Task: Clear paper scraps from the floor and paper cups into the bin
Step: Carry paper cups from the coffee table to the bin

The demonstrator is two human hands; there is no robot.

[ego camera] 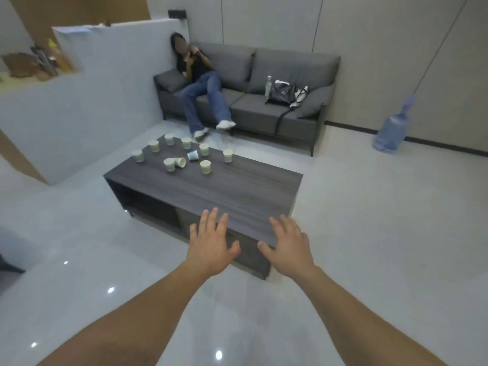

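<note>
both arms reach out in front, bare to the elbow. the left hand (211, 244) and the right hand (286, 244) are flat, palms down, fingers spread wide and holding nothing. they sit side by side over the near end of the long, low, dark grey wood-grain coffee table (237, 191); i cannot tell whether they touch it.

the small pale green-and-white paper cups (205, 166) are clustered at the table's far left end, well apart from both hands. most stand upright. one green-and-white tipped cup (180, 161) lies on its side against an upright one, and a bluish-white tipped cup (193, 155) lies just beside it.

behind the table is a grey fabric sofa (264, 101). a seated person in jeans (203, 88) is at its left end, and a dark handbag (280, 93) with a clear bottle (268, 85) is near its right. a big blue water jug (390, 133) stands on the glossy white tiled floor (369, 233) by the wall.
</note>
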